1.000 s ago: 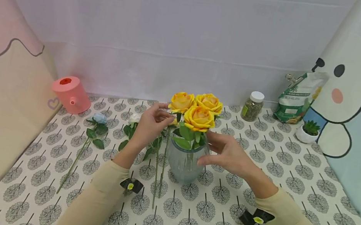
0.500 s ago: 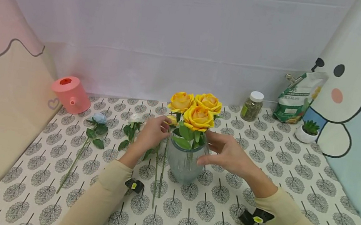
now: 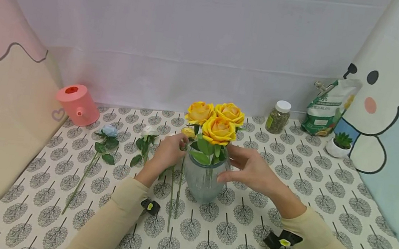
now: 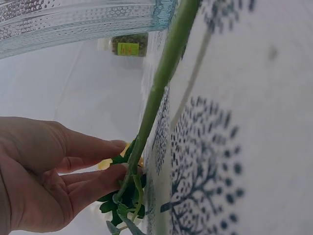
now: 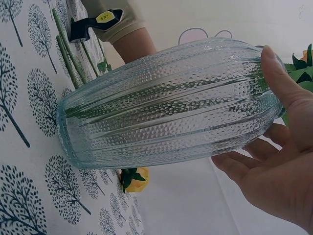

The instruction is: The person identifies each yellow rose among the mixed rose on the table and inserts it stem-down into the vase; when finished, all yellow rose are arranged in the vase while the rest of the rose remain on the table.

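Roses (image 3: 216, 120), three big yellow ones, stand in the glass vase (image 3: 202, 180) in the middle of the table (image 3: 328, 195). The right hand (image 3: 250, 170) rests on the right side of the vase with fingers nearly straight and the thumb on the glass, so it steadies the vase without squeezing.

The left hand (image 3: 169, 153), just left of the vase, has its fingers curled round the green stem (image 4: 161, 83) of a small yellow bud (image 3: 188, 132). That stem lies on the table left of the vase.

It looks like the step of picking up one more flower to add. Next the stem's end would need to be lifted and aimed down between the roses into the vase mouth.

Leaves hide the vase mouth, so free room is hard to judge. Left of the vase lie a white flower (image 3: 149, 131) and a blue flower (image 3: 109, 130).
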`<action>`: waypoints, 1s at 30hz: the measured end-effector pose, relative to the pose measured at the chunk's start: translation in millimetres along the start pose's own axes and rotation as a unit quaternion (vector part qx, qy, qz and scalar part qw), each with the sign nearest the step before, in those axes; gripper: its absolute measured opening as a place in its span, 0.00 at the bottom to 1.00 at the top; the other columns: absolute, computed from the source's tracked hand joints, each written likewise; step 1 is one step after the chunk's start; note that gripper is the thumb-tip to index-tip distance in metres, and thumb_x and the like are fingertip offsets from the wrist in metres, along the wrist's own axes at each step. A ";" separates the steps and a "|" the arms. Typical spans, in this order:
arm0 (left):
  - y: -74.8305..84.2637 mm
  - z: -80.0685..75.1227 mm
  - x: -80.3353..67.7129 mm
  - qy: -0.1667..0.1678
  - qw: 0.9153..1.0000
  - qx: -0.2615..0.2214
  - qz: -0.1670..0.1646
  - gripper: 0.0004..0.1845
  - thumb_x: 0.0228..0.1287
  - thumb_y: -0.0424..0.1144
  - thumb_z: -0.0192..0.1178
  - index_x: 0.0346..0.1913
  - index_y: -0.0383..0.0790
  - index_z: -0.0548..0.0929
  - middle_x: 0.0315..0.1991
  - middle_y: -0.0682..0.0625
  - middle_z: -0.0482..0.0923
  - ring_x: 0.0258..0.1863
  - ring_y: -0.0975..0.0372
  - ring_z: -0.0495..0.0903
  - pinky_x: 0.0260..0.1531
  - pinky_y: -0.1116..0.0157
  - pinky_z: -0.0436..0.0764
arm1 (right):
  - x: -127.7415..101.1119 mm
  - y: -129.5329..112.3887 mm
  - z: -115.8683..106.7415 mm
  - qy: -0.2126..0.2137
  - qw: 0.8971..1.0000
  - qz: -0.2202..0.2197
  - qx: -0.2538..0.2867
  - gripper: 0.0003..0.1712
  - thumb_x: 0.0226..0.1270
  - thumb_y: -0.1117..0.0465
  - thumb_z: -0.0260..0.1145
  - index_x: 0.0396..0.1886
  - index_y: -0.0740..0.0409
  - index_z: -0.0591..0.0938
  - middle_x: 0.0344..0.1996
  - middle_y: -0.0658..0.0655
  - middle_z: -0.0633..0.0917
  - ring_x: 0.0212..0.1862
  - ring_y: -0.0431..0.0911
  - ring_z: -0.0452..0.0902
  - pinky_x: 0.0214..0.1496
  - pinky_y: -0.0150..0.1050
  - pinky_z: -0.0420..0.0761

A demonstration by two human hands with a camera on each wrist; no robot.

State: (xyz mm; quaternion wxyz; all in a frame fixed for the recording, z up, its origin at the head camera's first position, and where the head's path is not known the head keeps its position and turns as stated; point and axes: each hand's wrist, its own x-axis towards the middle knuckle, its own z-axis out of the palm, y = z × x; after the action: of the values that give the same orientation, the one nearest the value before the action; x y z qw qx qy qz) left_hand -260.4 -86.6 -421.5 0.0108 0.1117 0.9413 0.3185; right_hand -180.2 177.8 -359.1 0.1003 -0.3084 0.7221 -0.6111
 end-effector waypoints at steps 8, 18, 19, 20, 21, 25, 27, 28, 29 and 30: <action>-6.8 2.3 2.8 -0.010 1.000 -0.019 0.012 0.19 0.61 0.28 0.68 0.55 0.36 0.82 0.48 0.38 0.85 0.48 0.48 0.84 0.41 0.55 0.86 | 0.2 -0.1 0.2 0.001 1.000 0.002 -0.002 0.52 0.48 0.59 0.83 0.71 0.69 0.68 0.72 0.65 0.66 0.70 0.58 0.66 0.71 0.45 0.67; -15.3 5.5 7.3 -0.001 0.995 -0.096 -0.013 0.19 0.60 0.27 0.69 0.56 0.37 0.83 0.45 0.39 0.85 0.44 0.50 0.85 0.36 0.59 0.87 | -0.3 0.1 0.1 0.001 1.000 0.003 0.002 0.51 0.49 0.59 0.82 0.71 0.68 0.68 0.72 0.63 0.66 0.71 0.57 0.66 0.71 0.44 0.67; -15.7 5.5 7.6 0.000 0.994 -0.111 -0.022 0.20 0.60 0.27 0.69 0.55 0.37 0.83 0.44 0.39 0.85 0.43 0.51 0.85 0.35 0.59 0.87 | -0.2 0.1 0.0 -0.001 1.000 0.002 0.002 0.51 0.49 0.59 0.82 0.71 0.68 0.68 0.72 0.63 0.66 0.71 0.58 0.66 0.71 0.44 0.68; -16.1 5.2 7.8 0.002 0.992 -0.125 -0.030 0.20 0.59 0.26 0.69 0.55 0.37 0.83 0.43 0.40 0.85 0.41 0.52 0.85 0.34 0.60 0.87 | -0.2 0.0 -0.1 -0.001 1.000 0.002 0.001 0.51 0.49 0.59 0.82 0.71 0.68 0.68 0.72 0.63 0.66 0.71 0.58 0.66 0.71 0.43 0.68; -16.3 4.8 7.9 0.003 0.990 -0.139 -0.039 0.20 0.59 0.26 0.69 0.55 0.37 0.83 0.42 0.40 0.86 0.38 0.52 0.86 0.33 0.60 0.87 | -0.1 -0.1 -0.3 -0.002 1.000 0.002 0.000 0.51 0.49 0.59 0.82 0.71 0.68 0.68 0.72 0.64 0.66 0.71 0.58 0.66 0.71 0.43 0.68; -15.7 0.3 7.1 0.008 0.976 -0.204 -0.075 0.19 0.59 0.24 0.67 0.54 0.36 0.81 0.40 0.41 0.85 0.33 0.53 0.85 0.31 0.61 0.87 | -0.1 0.2 -0.2 -0.001 1.000 0.000 -0.004 0.51 0.50 0.59 0.82 0.71 0.68 0.68 0.72 0.64 0.66 0.71 0.57 0.66 0.71 0.43 0.68; -14.6 -3.2 6.6 0.011 0.968 -0.236 -0.089 0.20 0.59 0.23 0.64 0.55 0.36 0.80 0.41 0.40 0.84 0.32 0.52 0.85 0.32 0.60 0.87 | 0.0 0.1 -0.2 0.000 1.000 0.000 -0.004 0.51 0.49 0.58 0.82 0.71 0.68 0.68 0.72 0.63 0.67 0.71 0.57 0.66 0.71 0.44 0.67; -14.0 -5.2 6.5 0.011 0.963 -0.253 -0.096 0.21 0.59 0.23 0.63 0.56 0.36 0.79 0.42 0.39 0.84 0.33 0.52 0.85 0.33 0.60 0.87 | 0.0 0.0 -0.1 0.001 1.000 0.000 -0.004 0.50 0.49 0.58 0.82 0.71 0.68 0.69 0.72 0.63 0.67 0.71 0.57 0.66 0.71 0.44 0.68; -13.5 -7.1 6.2 0.011 0.958 -0.267 -0.103 0.23 0.59 0.23 0.63 0.58 0.36 0.78 0.44 0.39 0.84 0.35 0.51 0.85 0.34 0.59 0.87 | 0.0 0.0 0.1 0.001 1.000 0.001 -0.002 0.51 0.49 0.58 0.82 0.71 0.68 0.69 0.72 0.63 0.67 0.70 0.57 0.66 0.71 0.45 0.67; -13.3 -9.1 5.8 0.008 0.954 -0.280 -0.108 0.25 0.59 0.23 0.63 0.60 0.37 0.77 0.46 0.38 0.83 0.36 0.51 0.85 0.35 0.59 0.88 | -0.1 0.0 0.2 0.001 1.000 0.003 -0.002 0.50 0.49 0.58 0.82 0.70 0.68 0.69 0.72 0.64 0.67 0.70 0.57 0.66 0.71 0.45 0.67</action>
State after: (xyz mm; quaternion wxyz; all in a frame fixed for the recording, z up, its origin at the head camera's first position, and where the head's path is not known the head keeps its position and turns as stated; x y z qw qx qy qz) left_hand -269.6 -101.0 -422.0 0.0680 -0.0007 0.8210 0.5669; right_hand -180.0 177.7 -359.2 0.1008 -0.3058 0.7241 -0.6099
